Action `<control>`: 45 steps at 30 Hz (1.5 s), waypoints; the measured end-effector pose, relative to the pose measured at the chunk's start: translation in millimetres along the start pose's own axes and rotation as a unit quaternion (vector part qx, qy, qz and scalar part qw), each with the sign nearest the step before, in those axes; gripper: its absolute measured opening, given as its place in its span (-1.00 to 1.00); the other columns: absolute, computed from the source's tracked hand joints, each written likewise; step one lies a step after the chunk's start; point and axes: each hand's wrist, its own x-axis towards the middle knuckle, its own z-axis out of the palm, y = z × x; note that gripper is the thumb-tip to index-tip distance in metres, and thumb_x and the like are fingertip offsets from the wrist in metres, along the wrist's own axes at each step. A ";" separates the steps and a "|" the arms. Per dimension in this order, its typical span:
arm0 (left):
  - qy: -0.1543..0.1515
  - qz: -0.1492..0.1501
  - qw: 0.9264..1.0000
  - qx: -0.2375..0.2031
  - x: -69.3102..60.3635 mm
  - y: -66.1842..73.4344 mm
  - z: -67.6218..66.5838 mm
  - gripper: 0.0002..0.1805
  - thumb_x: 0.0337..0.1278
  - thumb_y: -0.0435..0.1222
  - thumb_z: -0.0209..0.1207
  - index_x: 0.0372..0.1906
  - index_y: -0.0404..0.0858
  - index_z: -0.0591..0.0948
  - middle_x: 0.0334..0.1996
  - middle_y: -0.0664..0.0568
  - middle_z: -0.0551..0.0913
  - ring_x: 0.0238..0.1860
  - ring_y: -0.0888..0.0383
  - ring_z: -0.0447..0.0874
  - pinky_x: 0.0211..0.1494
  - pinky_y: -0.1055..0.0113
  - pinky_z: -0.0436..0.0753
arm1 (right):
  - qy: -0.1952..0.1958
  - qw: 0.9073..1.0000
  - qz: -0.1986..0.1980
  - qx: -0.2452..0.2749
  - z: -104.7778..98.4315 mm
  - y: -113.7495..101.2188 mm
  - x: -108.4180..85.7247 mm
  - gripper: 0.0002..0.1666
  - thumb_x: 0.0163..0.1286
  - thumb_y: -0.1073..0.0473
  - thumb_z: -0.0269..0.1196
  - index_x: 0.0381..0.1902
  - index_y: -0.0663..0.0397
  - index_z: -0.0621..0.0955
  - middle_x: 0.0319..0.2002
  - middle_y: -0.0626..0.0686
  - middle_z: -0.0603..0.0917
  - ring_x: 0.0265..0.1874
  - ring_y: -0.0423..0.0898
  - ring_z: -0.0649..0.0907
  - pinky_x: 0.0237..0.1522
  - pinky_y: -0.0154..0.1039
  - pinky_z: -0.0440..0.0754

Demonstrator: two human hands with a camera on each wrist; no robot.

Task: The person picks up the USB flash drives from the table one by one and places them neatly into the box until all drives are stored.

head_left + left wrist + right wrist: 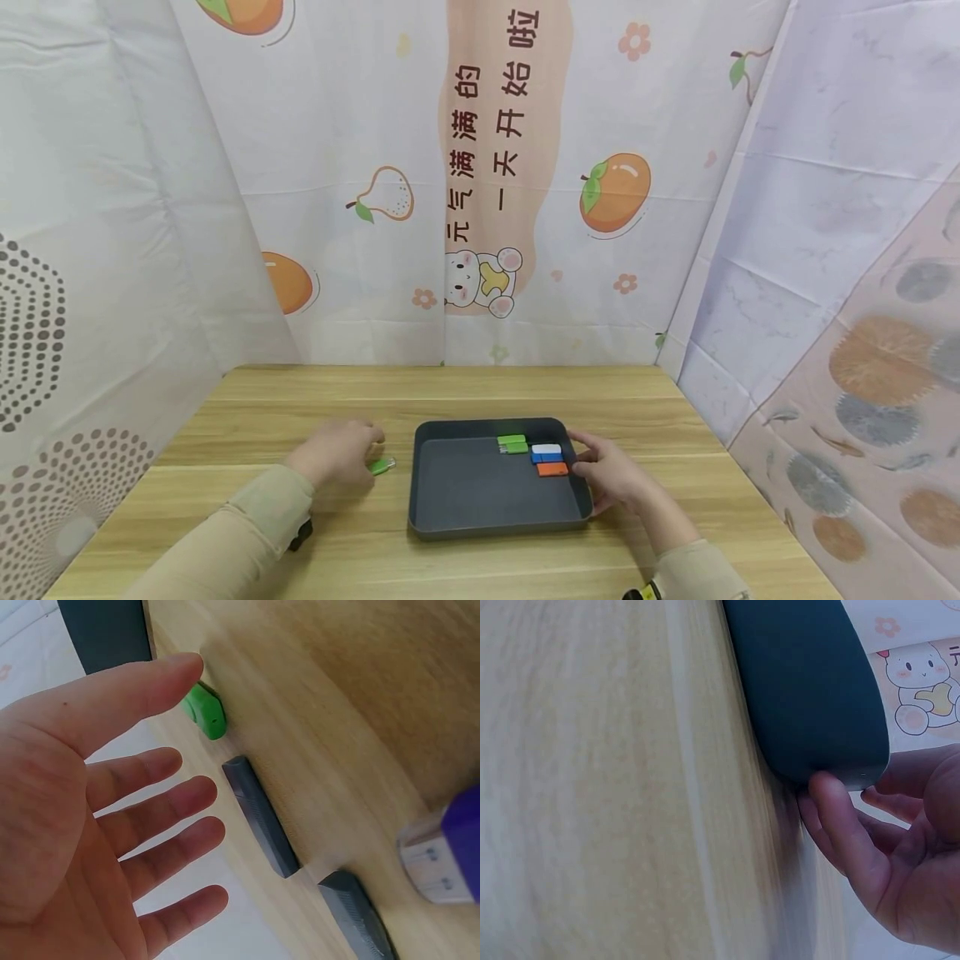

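A green USB stick (382,466) with a metal plug lies on the table left of the dark grey tray (465,528). Just beside it is my left hand (341,452), its thumb and fingers apart and loosely extended. The left wrist view has the green stick's end (214,716) past the thumb tip, not pinched. My right hand (611,473) holds the tray's right wall, with a fingertip (830,787) against its outer side. Inside the tray's upper right lie green sticks (513,444), a white one (546,448), a blue one (547,457) and an orange one (552,469).
In the left wrist view, two black sticks (261,817) (356,915) and a purple one with a clear end (461,844) lie on the wooden table (337,392). My left hand and arm hide these from the head view. A printed curtain (360,125) hangs behind the table.
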 end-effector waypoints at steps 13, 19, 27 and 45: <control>-0.010 -0.012 1.000 -0.023 -0.2 0.2 1.6 -0.58 -0.31 -0.29 0.47 -0.15 -0.19 0.71 -0.33 0.11 0.65 -0.37 0.13 0.46 -0.18 0.00 0.58 | -0.003 1.000 -0.005 0.007 -0.4 0.3 1.1 -0.28 0.47 0.40 0.13 0.54 0.01 0.32 0.17 0.35 0.55 -0.04 0.22 0.64 -0.53 0.15 0.69; -0.012 -0.013 1.000 -0.024 -0.3 -0.9 4.6 -0.76 -0.27 -0.34 0.45 -0.36 -0.11 0.68 -0.45 0.19 0.58 -0.43 0.16 0.45 -0.27 0.08 0.55 | -0.008 1.000 -0.003 0.009 -1.4 0.2 1.3 -0.28 0.48 0.40 0.14 0.55 0.01 0.31 0.19 0.36 0.55 -0.02 0.22 0.63 -0.53 0.16 0.69; -0.023 -0.024 0.999 -0.038 0.0 -1.3 6.1 -0.83 -0.20 -0.38 0.44 -0.44 -0.11 0.68 -0.48 0.20 0.59 -0.45 0.15 0.46 -0.27 0.09 0.56 | -0.008 1.000 -0.003 0.008 -1.2 0.0 0.8 -0.28 0.48 0.40 0.14 0.54 0.00 0.32 0.18 0.36 0.55 -0.03 0.22 0.63 -0.53 0.16 0.69; -0.012 -0.017 0.999 -0.036 0.2 0.4 9.4 -0.78 -0.20 -0.51 0.34 -0.51 -0.10 0.65 -0.52 0.18 0.52 -0.48 0.15 0.41 -0.35 0.17 0.45 | -0.006 1.000 -0.007 0.003 0.0 0.3 0.0 -0.28 0.48 0.39 0.14 0.55 0.00 0.31 0.18 0.35 0.56 -0.03 0.22 0.65 -0.54 0.15 0.69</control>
